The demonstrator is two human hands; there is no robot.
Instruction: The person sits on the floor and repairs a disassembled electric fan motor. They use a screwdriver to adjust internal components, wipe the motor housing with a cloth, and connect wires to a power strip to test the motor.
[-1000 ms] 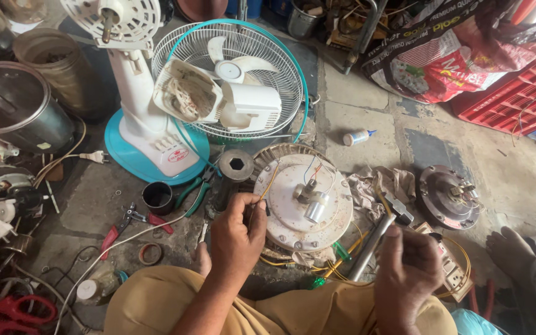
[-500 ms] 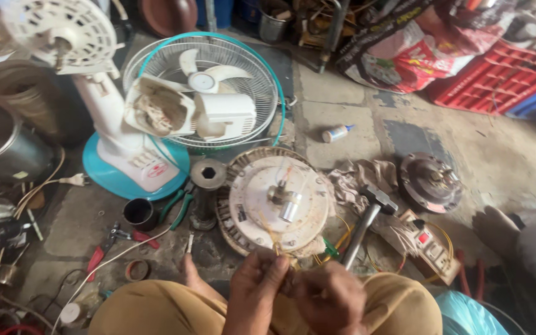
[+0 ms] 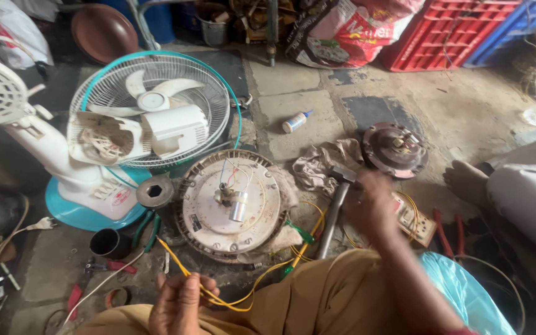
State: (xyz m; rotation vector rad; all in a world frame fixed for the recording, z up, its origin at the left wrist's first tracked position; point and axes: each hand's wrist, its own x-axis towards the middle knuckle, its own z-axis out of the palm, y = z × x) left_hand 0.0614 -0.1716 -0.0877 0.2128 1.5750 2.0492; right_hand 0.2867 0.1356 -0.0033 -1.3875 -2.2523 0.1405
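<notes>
Left hand (image 3: 178,304) is pinching a yellow wire (image 3: 218,296) running up toward the motor housing (image 3: 231,205); right hand (image 3: 370,208), blurred, is hovering beside the hammer (image 3: 336,208), grip indeterminable.

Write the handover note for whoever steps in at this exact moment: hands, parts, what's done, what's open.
Left hand: pinching the yellow wire, low near the lap.
Right hand: blurred, at the hammer; grip cannot be told.
Round white motor: flat on the floor, small silver capacitor and loose leads on top.
Dark round cover: lying apart, beside the rag.
Open: motor uncovered, wire loose in the hand.
</notes>
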